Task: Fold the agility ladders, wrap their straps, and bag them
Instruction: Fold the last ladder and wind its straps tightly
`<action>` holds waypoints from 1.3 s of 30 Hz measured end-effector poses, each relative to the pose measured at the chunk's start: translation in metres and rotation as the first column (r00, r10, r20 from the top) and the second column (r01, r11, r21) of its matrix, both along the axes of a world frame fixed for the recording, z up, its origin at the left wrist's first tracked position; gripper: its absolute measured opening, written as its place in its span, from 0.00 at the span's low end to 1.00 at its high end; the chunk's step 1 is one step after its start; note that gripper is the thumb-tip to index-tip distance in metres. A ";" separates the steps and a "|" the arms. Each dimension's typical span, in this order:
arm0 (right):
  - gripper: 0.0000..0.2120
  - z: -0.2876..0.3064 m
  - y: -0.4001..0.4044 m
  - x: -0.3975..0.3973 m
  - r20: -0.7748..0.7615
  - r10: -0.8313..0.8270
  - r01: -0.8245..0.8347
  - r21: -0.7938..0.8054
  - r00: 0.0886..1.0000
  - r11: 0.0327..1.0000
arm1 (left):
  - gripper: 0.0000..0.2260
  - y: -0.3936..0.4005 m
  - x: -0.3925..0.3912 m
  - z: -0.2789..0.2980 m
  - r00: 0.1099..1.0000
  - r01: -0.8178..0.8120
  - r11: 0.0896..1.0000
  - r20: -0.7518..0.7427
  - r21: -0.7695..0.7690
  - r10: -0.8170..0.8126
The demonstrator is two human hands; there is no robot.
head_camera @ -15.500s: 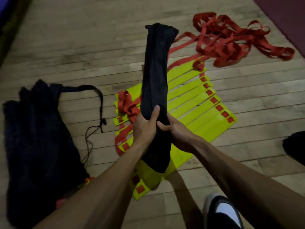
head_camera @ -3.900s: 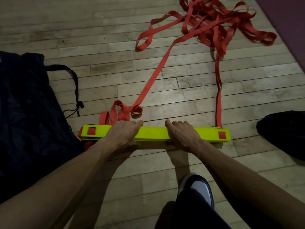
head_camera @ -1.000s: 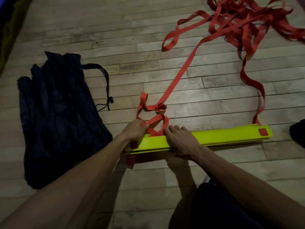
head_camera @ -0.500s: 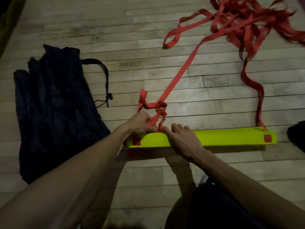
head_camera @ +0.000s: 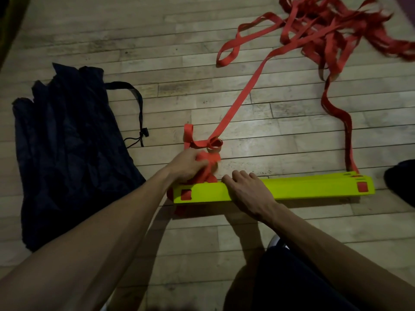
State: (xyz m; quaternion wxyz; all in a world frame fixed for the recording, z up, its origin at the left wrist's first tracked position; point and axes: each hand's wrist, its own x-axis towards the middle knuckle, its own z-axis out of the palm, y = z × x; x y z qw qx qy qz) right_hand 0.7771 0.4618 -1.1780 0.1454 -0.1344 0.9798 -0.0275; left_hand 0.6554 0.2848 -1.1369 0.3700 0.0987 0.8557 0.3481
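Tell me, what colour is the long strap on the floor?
Red. The strap shows best in the head view, running from the yellow rungs.

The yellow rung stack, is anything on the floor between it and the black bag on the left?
Nothing solid. Between the yellow rung stack and the black bag lies bare floor, crossed only by the left forearm; the left hand grips the red strap.

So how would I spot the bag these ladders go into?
Start at the yellow stack of rungs on the wooden floor and look left, past the left hand. The bag lies there, flat and crumpled: the only dark navy cloth with a black drawstring, unlike the red straps.
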 end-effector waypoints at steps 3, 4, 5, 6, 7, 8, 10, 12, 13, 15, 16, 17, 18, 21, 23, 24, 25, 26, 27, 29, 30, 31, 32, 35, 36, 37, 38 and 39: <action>0.28 0.001 0.006 -0.002 0.008 -0.026 0.027 -0.060 1.000 0.998 | 0.09 -0.007 -0.004 -0.005 0.849 -0.520 0.838 0.208 0.166 0.486; 0.27 0.002 0.008 -0.005 0.001 -0.037 0.037 -0.068 0.999 0.997 | 0.10 -0.010 -0.006 -0.007 0.782 -0.618 0.766 0.231 0.175 0.579; 0.26 0.004 0.009 -0.008 -0.008 -0.049 0.049 -0.072 0.999 0.996 | 0.11 -0.011 -0.008 -0.009 0.734 -0.677 0.714 0.228 0.176 0.640; 0.25 0.005 0.009 -0.009 -0.002 -0.054 0.054 -0.071 0.999 0.996 | 0.11 -0.012 -0.011 -0.011 0.702 -0.712 0.678 0.218 0.183 0.678; 0.25 0.006 0.008 -0.008 0.018 -0.053 0.055 -0.074 0.998 0.996 | 0.10 -0.013 -0.014 -0.012 0.691 -0.723 0.662 0.214 0.201 0.690; 0.25 0.007 0.007 -0.007 0.034 -0.046 0.049 -0.079 0.998 0.996 | 0.10 -0.014 -0.016 -0.010 0.701 -0.713 0.664 0.220 0.226 0.679; 0.26 0.007 0.006 -0.004 0.044 -0.038 0.041 -0.065 0.998 0.997 | 0.11 -0.015 -0.018 -0.005 0.752 -0.659 0.703 0.227 0.267 0.619; 0.26 0.004 0.005 -0.006 0.028 -0.036 0.038 -0.049 0.999 0.998 | 0.12 -0.013 -0.016 -0.001 0.792 -0.611 0.729 0.224 0.309 0.568; 0.26 0.004 0.005 -0.008 0.027 -0.022 0.023 -0.041 0.999 0.999 | 0.12 -0.010 -0.014 0.003 0.812 -0.583 0.740 0.243 0.334 0.531; 0.26 0.005 0.002 -0.010 0.046 0.006 -0.004 -0.047 0.999 0.999 | 0.08 -0.004 -0.012 0.011 0.874 -0.479 0.806 0.277 0.349 0.400; 0.26 0.006 0.001 -0.010 0.059 0.003 0.001 -0.057 0.998 0.998 | 0.08 -0.003 -0.013 0.013 0.917 -0.376 0.874 0.262 0.307 0.302; 0.26 0.006 0.000 -0.010 0.057 -0.008 0.011 -0.063 0.998 0.998 | 0.11 -0.003 -0.014 0.011 0.962 -0.221 0.951 0.210 0.215 0.176; 0.26 0.006 0.001 -0.010 0.040 -0.017 0.020 -0.060 0.999 0.998 | 0.14 -0.004 -0.015 0.009 0.989 -0.042 0.998 0.147 0.057 0.033; 0.25 0.006 0.001 -0.013 0.005 -0.045 0.045 -0.043 0.999 0.998 | 0.19 -0.010 -0.010 -0.007 0.986 0.164 0.942 0.061 -0.294 -0.153; 0.27 0.005 0.001 -0.014 0.011 -0.043 0.044 -0.048 0.999 0.998 | 0.15 -0.014 -0.008 -0.015 0.998 0.070 0.951 0.015 -0.301 -0.068; 0.27 0.005 0.001 -0.014 0.013 -0.044 0.044 -0.046 0.999 0.998 | 0.13 -0.016 -0.008 -0.016 0.999 0.027 0.955 -0.021 -0.294 -0.034; 0.27 0.004 0.001 -0.013 0.013 -0.047 0.047 -0.043 0.999 0.998 | 0.12 -0.018 -0.010 -0.018 0.998 0.010 0.956 -0.063 -0.293 -0.030; 0.27 0.003 0.001 -0.013 0.011 -0.047 0.047 -0.042 0.999 0.998 | 0.12 -0.020 -0.012 -0.018 0.991 0.029 0.955 -0.116 -0.295 -0.066; 0.26 0.002 0.000 -0.013 0.009 -0.047 0.048 -0.040 0.999 0.998 | 0.13 -0.022 -0.013 -0.016 0.976 0.073 0.946 -0.171 -0.317 -0.133; 0.27 0.002 0.002 -0.015 0.011 -0.056 0.056 -0.032 0.998 0.998 | 0.14 -0.025 -0.011 -0.016 0.939 0.108 0.920 -0.266 -0.377 -0.219; 0.27 0.002 0.002 -0.015 0.005 -0.060 0.060 -0.031 0.998 0.998 | 0.14 -0.026 -0.011 -0.014 0.924 0.091 0.915 -0.309 -0.393 -0.224; 0.27 0.002 0.003 -0.015 0.005 -0.064 0.064 -0.030 0.998 0.998 | 0.13 -0.030 -0.013 -0.012 0.908 0.061 0.909 -0.355 -0.413 -0.222; 0.27 0.001 0.004 -0.013 0.014 -0.065 0.066 -0.027 0.998 0.997 | 0.14 -0.033 -0.016 -0.008 0.900 0.022 0.910 -0.388 -0.413 -0.198; 0.29 -0.001 0.006 -0.005 0.062 -0.053 0.054 -0.014 0.997 0.998 | 0.18 -0.041 -0.036 0.004 0.940 -0.175 0.959 -0.328 -0.221 0.096; 0.29 -0.002 0.006 -0.003 0.075 -0.053 0.055 -0.012 0.996 0.998 | 0.19 -0.043 -0.040 0.008 0.938 -0.261 0.954 -0.274 -0.149 0.213; 0.29 -0.002 0.006 -0.002 0.085 -0.056 0.057 -0.013 0.995 0.998 | 0.19 -0.041 -0.043 0.010 0.932 -0.311 0.943 -0.229 -0.115 0.280; 0.29 -0.003 0.006 -0.001 0.088 -0.057 0.059 -0.015 0.994 0.998 | 0.19 -0.039 -0.044 0.010 0.933 -0.325 0.939 -0.198 -0.115 0.299; 0.29 -0.002 0.005 -0.002 0.086 -0.058 0.060 -0.020 0.995 0.998 | 0.19 -0.035 -0.043 0.011 0.939 -0.320 0.939 -0.177 -0.124 0.296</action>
